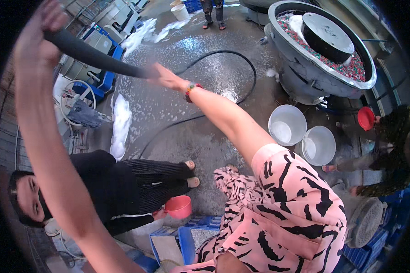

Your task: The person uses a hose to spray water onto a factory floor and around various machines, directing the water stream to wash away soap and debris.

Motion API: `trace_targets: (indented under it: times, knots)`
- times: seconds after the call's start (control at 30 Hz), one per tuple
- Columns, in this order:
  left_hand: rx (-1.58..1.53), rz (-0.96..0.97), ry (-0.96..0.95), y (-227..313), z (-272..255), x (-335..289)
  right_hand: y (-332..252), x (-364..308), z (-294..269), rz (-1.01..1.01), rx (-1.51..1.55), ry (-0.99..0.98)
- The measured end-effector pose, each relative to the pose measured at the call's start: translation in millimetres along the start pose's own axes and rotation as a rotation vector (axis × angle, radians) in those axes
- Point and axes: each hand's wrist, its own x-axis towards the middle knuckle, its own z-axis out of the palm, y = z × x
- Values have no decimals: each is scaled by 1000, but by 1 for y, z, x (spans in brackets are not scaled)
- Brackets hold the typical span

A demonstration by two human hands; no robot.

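A long dark grey strip (95, 57), perhaps rolled cloth or a soft tube, is stretched between my two raised hands. My left hand (38, 38), high at the left and somewhat blurred, is closed round its upper end. Lower and nearer the middle, my right hand (165, 77) grips the other end, with a colourful bracelet (191, 91) on that wrist. The fingertips of the right hand are smeared by motion. Below the strip, a black hose (254, 75) curves over the wet floor (200, 104).
Close by at left, a person in black (100, 182) holds a pink bowl (178, 207). Two white buckets (287, 125) stand right, below a large round tub (300, 68) of red and green bits. Another person holds a red bowl (366, 118). Blue crates (187, 241) stand near me; foam (121, 125) lies left.
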Motion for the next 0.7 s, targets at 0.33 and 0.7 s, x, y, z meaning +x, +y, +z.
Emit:
trace_targets:
  times: [0.33, 0.7]
  knots:
    - [69, -178, 271, -139, -9, -95, 102, -58, -1, 913, -755, -28]
    - [342, -467, -399, -339, -57, -138, 10, -88, -196, 806, 706, 446]
